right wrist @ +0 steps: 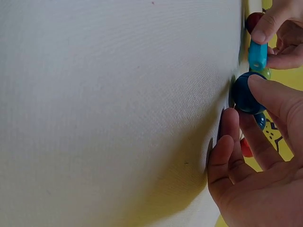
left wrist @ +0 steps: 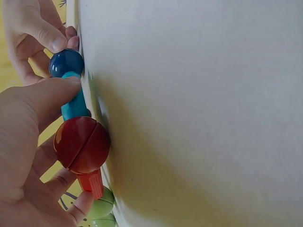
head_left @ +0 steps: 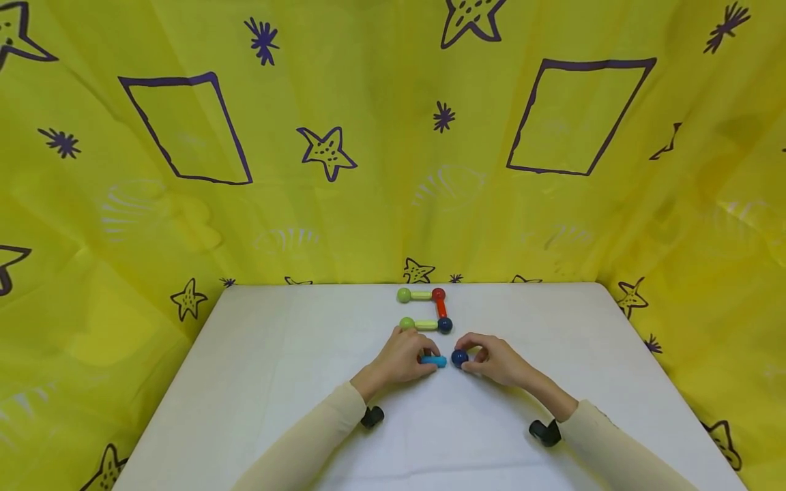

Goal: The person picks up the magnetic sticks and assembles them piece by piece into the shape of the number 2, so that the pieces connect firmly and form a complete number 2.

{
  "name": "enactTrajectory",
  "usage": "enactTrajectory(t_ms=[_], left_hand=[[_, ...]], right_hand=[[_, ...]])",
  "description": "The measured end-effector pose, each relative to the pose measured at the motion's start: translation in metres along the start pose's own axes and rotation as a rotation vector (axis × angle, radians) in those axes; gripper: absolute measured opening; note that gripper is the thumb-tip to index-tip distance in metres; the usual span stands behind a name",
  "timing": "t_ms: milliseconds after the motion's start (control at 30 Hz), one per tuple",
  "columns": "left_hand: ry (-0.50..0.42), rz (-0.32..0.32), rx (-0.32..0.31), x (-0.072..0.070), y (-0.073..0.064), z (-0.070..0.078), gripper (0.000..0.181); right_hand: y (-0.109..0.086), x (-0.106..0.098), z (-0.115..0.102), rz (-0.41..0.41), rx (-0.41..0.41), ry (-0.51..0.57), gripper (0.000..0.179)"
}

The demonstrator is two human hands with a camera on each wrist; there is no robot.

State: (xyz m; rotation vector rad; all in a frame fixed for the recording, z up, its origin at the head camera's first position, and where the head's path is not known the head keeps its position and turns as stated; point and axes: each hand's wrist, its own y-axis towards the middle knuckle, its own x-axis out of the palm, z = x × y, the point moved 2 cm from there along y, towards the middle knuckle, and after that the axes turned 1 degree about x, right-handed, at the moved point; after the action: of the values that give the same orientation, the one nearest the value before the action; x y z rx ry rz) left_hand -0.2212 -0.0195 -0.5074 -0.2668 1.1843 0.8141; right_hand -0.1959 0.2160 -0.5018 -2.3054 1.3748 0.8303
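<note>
My left hand pinches a light blue stick between thumb and fingers. In the left wrist view, a red ball sits at that stick's near end, and a red stick runs from the ball toward a green ball; in the head view my left hand hides the red ball and red stick. My right hand grips a dark blue ball by thumb and fingertips. A small gap separates this ball from the light blue stick's free end, which faces it.
Just beyond my hands lies a joined shape on the white table: a far green ball, yellow-green sticks, a red ball, a red stick and another dark blue ball. A yellow patterned curtain surrounds the table.
</note>
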Motion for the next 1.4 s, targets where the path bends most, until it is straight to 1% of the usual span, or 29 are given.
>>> enactTrajectory(t_ms=[133, 300, 433, 600, 867, 1233, 1400], left_hand=[[-0.046, 0.013, -0.014, 0.001, 0.0, -0.001, 0.017], [-0.055, 0.012, -0.019, 0.0, -0.001, -0.002, 0.018], [-0.046, 0.013, -0.018, 0.0, -0.002, -0.002, 0.018], [-0.03, 0.019, -0.009, 0.001, -0.002, -0.002, 0.018], [-0.017, 0.019, -0.012, 0.002, -0.003, -0.001, 0.018], [0.003, 0.024, 0.011, 0.001, -0.001, -0.001, 0.019], [0.006, 0.023, 0.008, 0.002, -0.002, -0.001, 0.018]], right_hand=[[-0.001, 0.001, 0.0, 0.007, -0.002, -0.017, 0.029], [-0.001, 0.004, -0.001, 0.013, -0.013, -0.026, 0.03], [-0.002, 0.007, -0.001, 0.031, -0.022, -0.045, 0.031], [-0.003, 0.01, -0.002, 0.054, -0.012, -0.07, 0.032], [-0.004, 0.012, -0.006, 0.047, -0.011, -0.06, 0.031], [-0.003, 0.014, -0.008, 0.058, -0.057, -0.055, 0.031], [-0.004, 0.014, -0.008, 0.057, -0.047, -0.055, 0.032]])
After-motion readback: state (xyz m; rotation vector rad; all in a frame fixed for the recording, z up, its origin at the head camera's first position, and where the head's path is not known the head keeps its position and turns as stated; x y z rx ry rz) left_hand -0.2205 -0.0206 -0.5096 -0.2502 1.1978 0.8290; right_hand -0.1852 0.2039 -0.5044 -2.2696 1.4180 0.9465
